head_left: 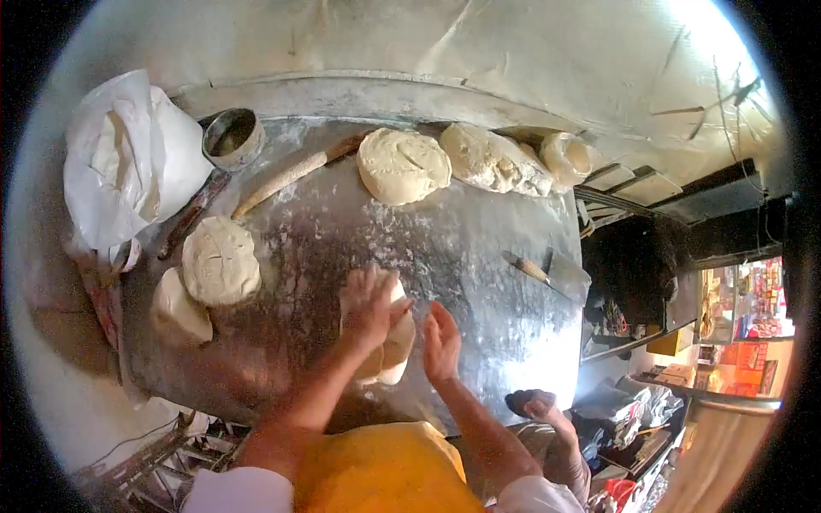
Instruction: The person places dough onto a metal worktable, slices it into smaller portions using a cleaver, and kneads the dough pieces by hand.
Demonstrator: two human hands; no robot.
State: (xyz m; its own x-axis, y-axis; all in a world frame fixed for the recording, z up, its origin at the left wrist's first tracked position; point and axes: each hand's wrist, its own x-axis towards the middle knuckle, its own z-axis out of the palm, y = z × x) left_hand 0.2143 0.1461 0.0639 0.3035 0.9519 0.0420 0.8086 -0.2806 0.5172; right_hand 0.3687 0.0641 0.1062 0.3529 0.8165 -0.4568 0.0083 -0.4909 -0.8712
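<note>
A long piece of pale dough (395, 346) lies on the floured dark worktop (487, 316) in front of me. My left hand (369, 303) rests over its upper part, fingers apart and slightly blurred, and hides some of the dough. Just right of the dough is my right hand (441, 344), raised with its fingers stretched and nothing in it. A round dough lump (221, 261) sits to the left, beside a flatter piece (180, 308). Along the back edge are another round lump (404, 167) and a rougher mass (494, 161).
A white bag (162, 162) and metal bowl (233, 138) stand at back left, near a wooden rolling stick (295, 178). A scraper (564, 278) lies at right. Another person's hand (540, 405) is by the lower right edge, holding something dark.
</note>
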